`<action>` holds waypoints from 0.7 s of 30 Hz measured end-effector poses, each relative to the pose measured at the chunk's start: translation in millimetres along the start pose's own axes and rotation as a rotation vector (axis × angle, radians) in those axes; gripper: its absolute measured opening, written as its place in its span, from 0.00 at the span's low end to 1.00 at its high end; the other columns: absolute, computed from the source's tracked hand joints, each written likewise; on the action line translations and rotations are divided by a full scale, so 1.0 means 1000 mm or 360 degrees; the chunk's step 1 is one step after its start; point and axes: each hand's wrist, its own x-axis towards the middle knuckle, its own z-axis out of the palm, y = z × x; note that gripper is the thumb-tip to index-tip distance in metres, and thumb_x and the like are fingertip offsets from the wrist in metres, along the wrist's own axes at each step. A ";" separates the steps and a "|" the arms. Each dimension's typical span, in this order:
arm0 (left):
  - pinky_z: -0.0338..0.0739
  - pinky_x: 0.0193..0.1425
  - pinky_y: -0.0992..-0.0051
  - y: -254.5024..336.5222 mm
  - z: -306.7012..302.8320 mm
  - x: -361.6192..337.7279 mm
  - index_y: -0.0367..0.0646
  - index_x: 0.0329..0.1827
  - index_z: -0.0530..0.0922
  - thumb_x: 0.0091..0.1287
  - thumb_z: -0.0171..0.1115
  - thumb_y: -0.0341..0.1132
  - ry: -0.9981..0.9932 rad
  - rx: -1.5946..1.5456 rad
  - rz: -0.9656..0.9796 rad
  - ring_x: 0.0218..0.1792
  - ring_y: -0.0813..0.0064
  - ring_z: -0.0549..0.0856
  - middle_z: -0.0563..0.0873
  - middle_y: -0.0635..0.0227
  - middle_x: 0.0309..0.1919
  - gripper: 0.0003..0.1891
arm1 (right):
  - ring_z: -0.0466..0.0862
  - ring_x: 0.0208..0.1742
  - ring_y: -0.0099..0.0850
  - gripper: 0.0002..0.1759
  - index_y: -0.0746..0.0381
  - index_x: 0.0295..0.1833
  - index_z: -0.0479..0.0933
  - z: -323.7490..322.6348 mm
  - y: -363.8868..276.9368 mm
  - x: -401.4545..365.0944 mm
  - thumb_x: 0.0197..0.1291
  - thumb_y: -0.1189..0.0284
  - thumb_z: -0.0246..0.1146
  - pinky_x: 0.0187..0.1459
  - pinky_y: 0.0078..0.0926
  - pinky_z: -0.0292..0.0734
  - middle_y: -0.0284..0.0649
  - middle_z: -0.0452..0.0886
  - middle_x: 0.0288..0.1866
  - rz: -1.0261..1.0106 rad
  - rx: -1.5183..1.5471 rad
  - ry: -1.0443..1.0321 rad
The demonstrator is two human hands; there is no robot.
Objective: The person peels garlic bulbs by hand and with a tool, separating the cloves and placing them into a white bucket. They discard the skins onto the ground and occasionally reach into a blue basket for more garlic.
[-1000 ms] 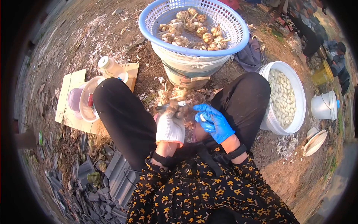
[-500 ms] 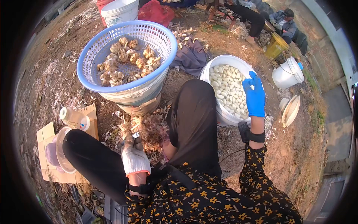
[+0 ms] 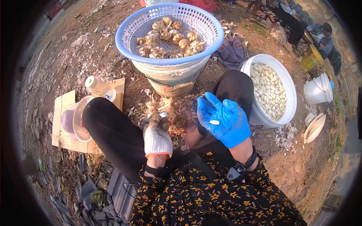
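Observation:
My left hand (image 3: 157, 137), in a white knit glove with darkened fingertips, is closed around a small object with a shiny tip, too small to name. My right hand (image 3: 226, 122), in a blue glove, is palm up with curled fingers, and one peeled garlic clove (image 3: 214, 122) lies in it. Beside my right knee, a white bucket (image 3: 292, 94) holds many peeled cloves (image 3: 268, 90). Unpeeled garlic bulbs (image 3: 166, 35) lie in a blue basket (image 3: 126, 47) on top of a bucket. Loose skins (image 3: 181, 115) are heaped between my legs.
Cardboard (image 3: 62, 124) with a jar (image 3: 96, 86) and a bowl (image 3: 78, 116) lies at left. A white pail (image 3: 319, 89), a tilted bowl (image 3: 315, 128) and a yellow bucket (image 3: 311, 58) stand at right. Grey cloth (image 3: 232, 49) is behind the bucket; other people sit at upper right.
My right hand has come from the bucket's rim toward my lap, turned palm up, with a clove now showing in it. The view has shifted; my left hand stays closed.

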 end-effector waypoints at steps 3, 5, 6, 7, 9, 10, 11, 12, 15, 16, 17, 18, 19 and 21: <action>0.77 0.25 0.86 -0.003 0.005 -0.006 0.41 0.46 0.79 0.70 0.59 0.30 -0.0062 0.0018 0.0208 0.26 0.78 0.81 0.84 0.67 0.33 0.05 | 0.74 0.64 0.47 0.30 0.72 0.66 0.67 -0.016 0.011 0.011 0.61 0.67 0.54 0.71 0.46 0.64 0.57 0.74 0.62 0.0048 -0.0062 -0.0021; 0.78 0.29 0.82 -0.002 0.020 -0.024 0.40 0.47 0.78 0.68 0.60 0.28 -0.0182 0.0070 0.0366 0.30 0.77 0.82 0.84 0.66 0.36 0.06 | 0.74 0.65 0.48 0.30 0.72 0.67 0.67 -0.025 0.013 0.017 0.61 0.66 0.53 0.71 0.46 0.64 0.57 0.74 0.62 0.0022 -0.0121 -0.0023; 0.78 0.31 0.80 0.001 0.026 -0.032 0.40 0.47 0.78 0.68 0.60 0.27 -0.0245 0.0126 0.0412 0.31 0.76 0.82 0.84 0.65 0.37 0.07 | 0.74 0.65 0.48 0.30 0.72 0.67 0.66 -0.027 0.012 0.019 0.61 0.66 0.53 0.72 0.46 0.63 0.57 0.74 0.62 0.0006 -0.0153 -0.0026; 0.78 0.33 0.79 0.002 0.029 -0.036 0.39 0.48 0.78 0.67 0.61 0.26 -0.0309 0.0182 0.0457 0.32 0.76 0.82 0.84 0.65 0.38 0.08 | 0.73 0.66 0.49 0.31 0.72 0.68 0.65 -0.028 0.012 0.020 0.61 0.66 0.53 0.72 0.46 0.62 0.58 0.73 0.64 0.0022 -0.0152 -0.0051; 0.77 0.32 0.79 0.004 0.029 -0.037 0.39 0.49 0.77 0.66 0.62 0.25 -0.0466 0.0272 0.0522 0.32 0.76 0.82 0.85 0.63 0.38 0.09 | 0.71 0.68 0.49 0.33 0.72 0.70 0.62 -0.030 0.010 0.020 0.61 0.66 0.52 0.74 0.46 0.60 0.58 0.70 0.66 0.0053 -0.0146 -0.0094; 0.77 0.31 0.79 0.004 0.029 -0.039 0.38 0.49 0.77 0.66 0.62 0.25 -0.0540 0.0320 0.0544 0.32 0.75 0.82 0.85 0.63 0.38 0.10 | 0.69 0.69 0.50 0.34 0.72 0.71 0.61 -0.029 0.006 0.019 0.61 0.67 0.52 0.74 0.46 0.58 0.58 0.69 0.67 0.0047 -0.0173 -0.0166; 0.75 0.31 0.80 0.001 0.032 -0.040 0.37 0.50 0.77 0.65 0.63 0.24 -0.0442 0.0344 0.0569 0.32 0.75 0.82 0.85 0.61 0.38 0.11 | 0.67 0.71 0.50 0.34 0.72 0.71 0.59 -0.027 -0.001 0.016 0.61 0.67 0.51 0.75 0.46 0.57 0.59 0.67 0.69 0.0033 -0.0197 -0.0231; 0.75 0.31 0.80 -0.001 0.031 -0.037 0.37 0.50 0.77 0.66 0.62 0.24 -0.0447 0.0294 0.0530 0.32 0.75 0.82 0.85 0.61 0.38 0.11 | 0.66 0.72 0.50 0.35 0.72 0.72 0.57 -0.023 -0.010 0.011 0.60 0.67 0.51 0.76 0.46 0.55 0.59 0.65 0.70 0.0007 -0.0223 -0.0290; 0.75 0.34 0.81 -0.003 0.026 -0.031 0.36 0.51 0.77 0.68 0.60 0.26 -0.0361 0.0310 0.0504 0.35 0.76 0.81 0.83 0.66 0.38 0.10 | 0.61 0.74 0.51 0.36 0.74 0.73 0.53 0.012 -0.041 -0.017 0.62 0.70 0.52 0.76 0.46 0.53 0.61 0.58 0.73 -0.0284 -0.0307 -0.0315; 0.75 0.34 0.81 0.002 0.022 -0.032 0.37 0.51 0.77 0.69 0.60 0.27 -0.0228 0.0281 0.0349 0.36 0.78 0.81 0.82 0.68 0.38 0.10 | 0.62 0.74 0.50 0.35 0.74 0.73 0.53 0.028 -0.052 -0.030 0.64 0.71 0.52 0.76 0.46 0.54 0.60 0.58 0.74 -0.0378 -0.0274 -0.0276; 0.75 0.34 0.80 -0.001 0.021 -0.031 0.38 0.52 0.77 0.69 0.60 0.27 -0.0224 0.0280 0.0407 0.37 0.78 0.81 0.83 0.68 0.38 0.10 | 0.62 0.74 0.50 0.35 0.74 0.73 0.54 0.036 -0.074 -0.046 0.64 0.71 0.54 0.75 0.45 0.56 0.60 0.60 0.73 -0.0544 -0.0406 -0.0348; 0.75 0.34 0.80 -0.002 0.021 -0.027 0.38 0.52 0.77 0.69 0.60 0.28 -0.0223 0.0270 0.0493 0.38 0.79 0.81 0.83 0.69 0.39 0.10 | 0.62 0.74 0.49 0.34 0.74 0.73 0.54 0.043 -0.103 -0.060 0.64 0.71 0.55 0.74 0.45 0.57 0.61 0.61 0.72 -0.0696 -0.0536 -0.0446; 0.74 0.33 0.80 -0.001 0.023 -0.026 0.39 0.52 0.77 0.69 0.61 0.28 -0.0210 0.0309 0.0529 0.37 0.79 0.81 0.82 0.69 0.39 0.10 | 0.63 0.74 0.48 0.34 0.72 0.72 0.57 0.048 -0.138 -0.072 0.64 0.70 0.57 0.74 0.44 0.59 0.59 0.62 0.72 -0.0987 -0.0857 -0.0434; 0.74 0.33 0.80 0.001 0.030 -0.029 0.40 0.50 0.77 0.67 0.63 0.28 -0.0230 0.0296 0.0482 0.35 0.78 0.82 0.83 0.68 0.37 0.10 | 0.64 0.73 0.46 0.35 0.68 0.72 0.61 0.053 -0.209 -0.078 0.63 0.66 0.61 0.73 0.42 0.58 0.55 0.64 0.72 -0.1759 -0.1733 0.0026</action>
